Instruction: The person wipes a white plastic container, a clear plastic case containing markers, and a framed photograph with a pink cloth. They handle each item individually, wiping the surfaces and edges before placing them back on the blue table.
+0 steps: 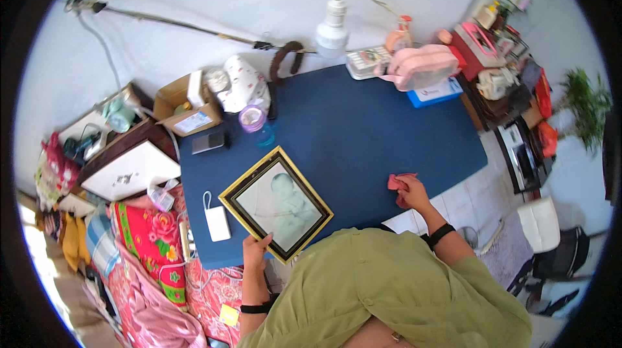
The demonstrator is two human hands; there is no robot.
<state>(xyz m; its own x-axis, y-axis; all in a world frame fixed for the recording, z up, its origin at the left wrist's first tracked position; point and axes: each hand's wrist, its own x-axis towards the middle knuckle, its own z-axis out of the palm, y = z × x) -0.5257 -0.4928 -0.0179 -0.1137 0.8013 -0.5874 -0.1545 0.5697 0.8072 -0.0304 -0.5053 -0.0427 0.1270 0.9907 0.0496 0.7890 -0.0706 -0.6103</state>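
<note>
My left hand [255,249] grips the lower left edge of a picture frame [237,217], thumb on its front. The frame has a gold and black border around a pale photo of a baby, and it is tilted cornerwise over the blue table [337,128]. Away to the right, my right hand [414,194] is closed on a crumpled red cloth [403,183] at the table's near right part. Left of the picture frame lies a white power bank [218,224] with a looped strap.
Along the back stand a cardboard box [175,99], a bottle with a purple lid [253,118], a white tissue roll [245,82] and a pink bag [424,66] on a blue-and-white box [435,93]. A dark phone-like slab [208,143] lies at left. A bed [217,296] adjoins the table's left side.
</note>
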